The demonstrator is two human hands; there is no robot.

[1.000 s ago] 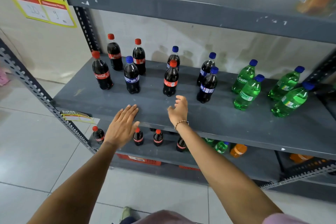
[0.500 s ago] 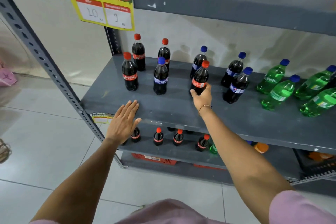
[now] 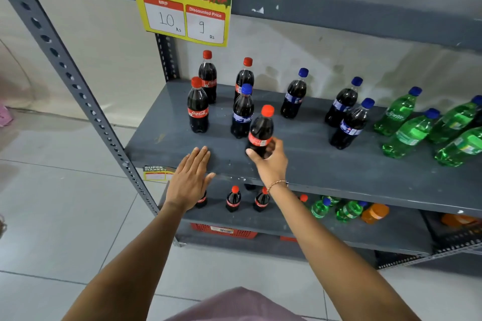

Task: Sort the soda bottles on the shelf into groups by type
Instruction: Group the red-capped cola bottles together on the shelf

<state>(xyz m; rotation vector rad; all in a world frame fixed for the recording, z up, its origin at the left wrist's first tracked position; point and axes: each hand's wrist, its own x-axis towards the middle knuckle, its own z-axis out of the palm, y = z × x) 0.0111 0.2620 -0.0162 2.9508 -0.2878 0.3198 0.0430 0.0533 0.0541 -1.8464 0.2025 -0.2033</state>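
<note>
Head view: my right hand (image 3: 270,161) is wrapped round the lower body of a Coke (image 3: 260,131), tilted, near the shelf (image 3: 326,164) front. Left hand (image 3: 191,177) flat, fingers spread, on the edge. Full bottle: probably heavy, smooth; low grip suits. Count: four red caps, four blue, four green visible.

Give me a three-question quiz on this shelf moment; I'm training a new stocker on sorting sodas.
1. True or false: the right hand holds a blue-capped bottle.
2. Which bottle stands among the red-capped ones at the left? A) blue-capped cola B) orange bottle C) green bottle
3. Where is the left hand?

Key: 1. False, it grips the red-capped cola. 2. A. 3. Flat on the shelf front edge, holding nothing.
</note>
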